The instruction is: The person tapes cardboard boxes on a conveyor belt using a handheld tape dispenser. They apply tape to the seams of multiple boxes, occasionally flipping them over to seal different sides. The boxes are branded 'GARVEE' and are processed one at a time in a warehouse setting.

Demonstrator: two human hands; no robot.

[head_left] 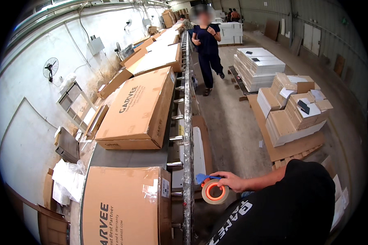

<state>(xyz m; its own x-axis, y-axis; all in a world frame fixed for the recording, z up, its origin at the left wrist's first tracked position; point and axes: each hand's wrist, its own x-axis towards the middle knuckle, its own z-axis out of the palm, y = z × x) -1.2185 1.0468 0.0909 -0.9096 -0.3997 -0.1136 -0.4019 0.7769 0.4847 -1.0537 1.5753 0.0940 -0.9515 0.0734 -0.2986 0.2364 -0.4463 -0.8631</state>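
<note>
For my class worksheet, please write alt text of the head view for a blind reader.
A right hand grips an orange and blue tape dispenser with a round tan roll, beside a grey conveyor carrying large brown cardboard boxes. Farther back is a person in dark clothing near stacked white panels.

One right hand [232, 182], one tape dispenser [214, 201] | two closed brown cartons [135, 108] [124, 196] fill the foreground | one grey electrical box [96, 45] on the wall [24, 73] | one dark-clad person [208, 45] in the aisle [233, 114]
</note>
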